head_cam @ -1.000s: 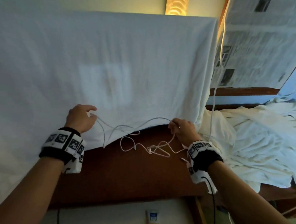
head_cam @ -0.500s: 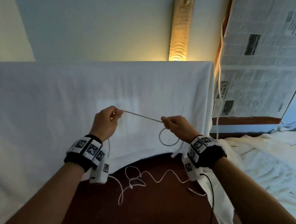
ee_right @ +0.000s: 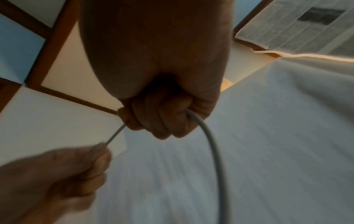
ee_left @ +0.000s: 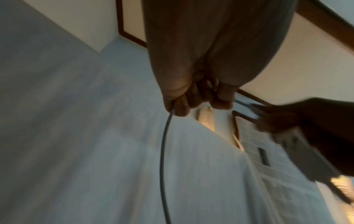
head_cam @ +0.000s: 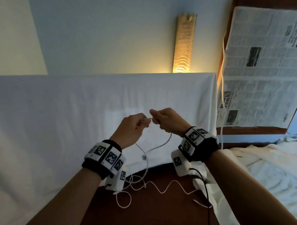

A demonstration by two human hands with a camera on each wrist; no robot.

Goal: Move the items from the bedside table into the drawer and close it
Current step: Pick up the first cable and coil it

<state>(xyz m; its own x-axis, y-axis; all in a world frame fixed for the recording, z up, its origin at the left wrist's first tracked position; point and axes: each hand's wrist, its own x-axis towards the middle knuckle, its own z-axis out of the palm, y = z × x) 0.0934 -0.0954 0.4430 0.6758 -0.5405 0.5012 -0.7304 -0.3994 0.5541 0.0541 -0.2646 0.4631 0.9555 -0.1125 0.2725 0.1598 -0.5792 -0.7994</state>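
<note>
A thin white cable (head_cam: 167, 141) hangs in loops from both hands, raised above the dark wooden bedside table (head_cam: 155, 213). My left hand (head_cam: 133, 127) pinches one stretch of it, and in the left wrist view the cable (ee_left: 162, 159) drops from the curled fingers (ee_left: 182, 104). My right hand (head_cam: 164, 120) grips the cable close beside the left; in the right wrist view the cable (ee_right: 212, 145) curves down out of the fist (ee_right: 162, 119). A short taut piece joins the two hands. The lower coils (head_cam: 136, 181) trail onto the table. The drawer is out of sight.
A white sheet (head_cam: 57, 115) drapes over something behind the table. A lit wall lamp (head_cam: 184, 45) glows above it. Newspaper (head_cam: 268, 67) covers a panel at right, with another white cord (head_cam: 222, 82) hanging beside it. Rumpled bedding (head_cam: 271, 172) lies at right.
Both hands rose from the table with the cable and came close together, shortening the taut piece between them. The view tilted upward, so the tube near the table's front edge left the frame.
</note>
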